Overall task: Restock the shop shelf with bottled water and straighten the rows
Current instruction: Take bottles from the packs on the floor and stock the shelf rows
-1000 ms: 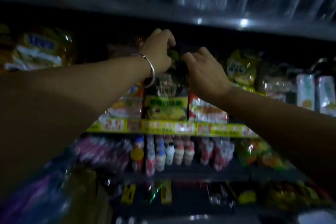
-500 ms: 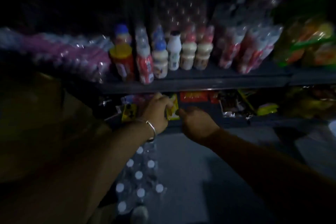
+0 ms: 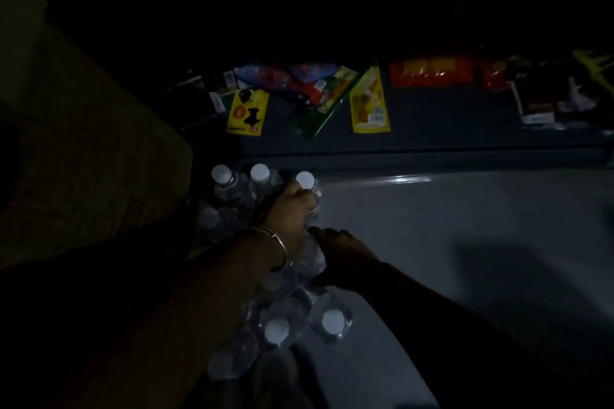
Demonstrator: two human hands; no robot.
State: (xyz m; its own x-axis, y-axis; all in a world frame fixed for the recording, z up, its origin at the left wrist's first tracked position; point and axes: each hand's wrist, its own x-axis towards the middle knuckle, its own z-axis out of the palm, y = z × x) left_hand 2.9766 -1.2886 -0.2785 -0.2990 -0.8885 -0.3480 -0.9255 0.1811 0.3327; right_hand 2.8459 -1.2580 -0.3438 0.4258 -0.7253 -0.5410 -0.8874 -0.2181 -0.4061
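In dim light both hands reach down into a pack of water bottles [image 3: 275, 279] standing on the floor [image 3: 448, 242], just below the bottom shelf's front edge [image 3: 415, 151]. The left hand [image 3: 287, 209] has its fingers curled over a bottle top; the right hand [image 3: 342, 257] grips the pack's side. Bare floor lies open to the right; a brown box [image 3: 86, 156] crowds the left.

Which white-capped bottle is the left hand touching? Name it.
The far-right bottle of the top row of three: the left hand has its fingers against it, while its two neighbours stand untouched.
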